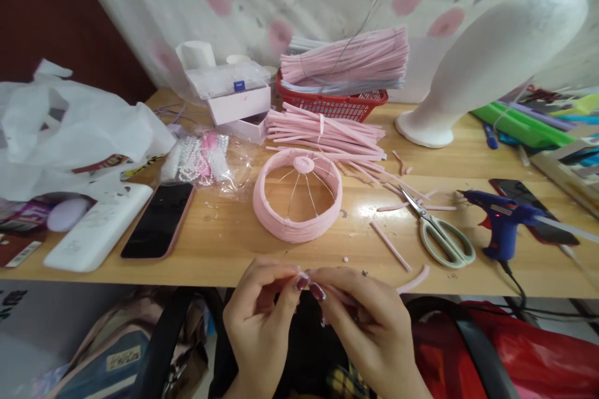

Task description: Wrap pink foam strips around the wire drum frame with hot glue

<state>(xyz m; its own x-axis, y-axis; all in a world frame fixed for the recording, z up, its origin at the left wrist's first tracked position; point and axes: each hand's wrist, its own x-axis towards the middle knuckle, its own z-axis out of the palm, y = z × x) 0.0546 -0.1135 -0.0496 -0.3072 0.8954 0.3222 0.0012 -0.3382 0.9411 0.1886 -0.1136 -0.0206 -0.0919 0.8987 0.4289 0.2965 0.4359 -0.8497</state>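
At the table's front edge, my left hand [262, 318] and my right hand [367, 318] meet, thumbs and fingertips pinched close together. Both are closed on a pink pipe cleaner [414, 280], whose curved tail sticks out to the right behind my right hand; the pinched end is mostly hidden by fingers. Just beyond my hands sits a round pink-wrapped frame [297, 230], with thin wire spokes running up to a small pink disc [304, 164]. A short straight pipe cleaner piece [390, 246] lies to the right of it.
Scissors [444, 240] lie partly open at right, near a blue glue gun [503, 218] with its light on. Behind are bundled pink stems [327, 128], a red basket [337, 104] and a white foam head form [491, 62]. A phone [159, 221] and power bank [96, 227] lie left.
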